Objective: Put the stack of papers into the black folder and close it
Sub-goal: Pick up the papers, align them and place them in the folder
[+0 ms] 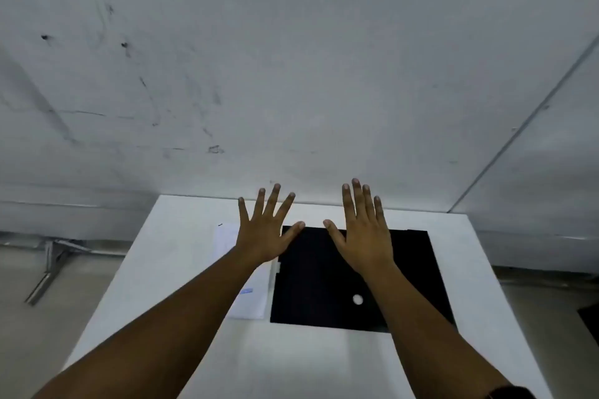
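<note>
A black folder lies flat and closed on the white table, with a small white round spot near its front right. Beside it on the left lies a stack of white papers, partly hidden by my left forearm. My left hand hovers with fingers spread over the papers' far end and the folder's far left corner. My right hand is held flat with fingers apart above the folder's far edge. Neither hand holds anything.
A scuffed grey wall rises right behind the table's far edge. Metal frame legs stand on the floor at the left. A dark object shows at the right border, off the table.
</note>
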